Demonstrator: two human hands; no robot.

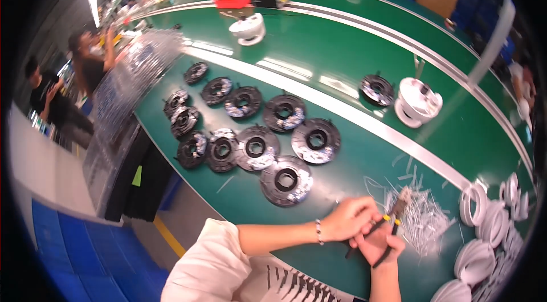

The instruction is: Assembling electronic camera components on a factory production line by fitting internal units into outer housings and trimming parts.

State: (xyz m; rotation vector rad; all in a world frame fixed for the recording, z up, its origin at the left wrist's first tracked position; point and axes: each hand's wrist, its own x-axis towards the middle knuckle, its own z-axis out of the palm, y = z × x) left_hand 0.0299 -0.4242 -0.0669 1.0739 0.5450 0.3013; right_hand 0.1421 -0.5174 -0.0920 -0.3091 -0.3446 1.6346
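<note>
Currently, we have our right hand [380,244] wrapped around the pliers [399,209], whose dark handles with yellow bands spread apart in our palm. Their metal head points away from us, over the near-left edge of a heap of thin, clear strips [424,228] on the green worktable [327,191]. Our left hand [352,219], with a beaded bracelet [319,232] at its wrist, curls right beside the pliers and our right fingers; we cannot tell whether it grips anything. Left of our hands, black round discs [286,180] lie in a loose cluster, while white rings [476,261] crowd the right side, and a white domed unit [419,102] stands farther off.
</note>
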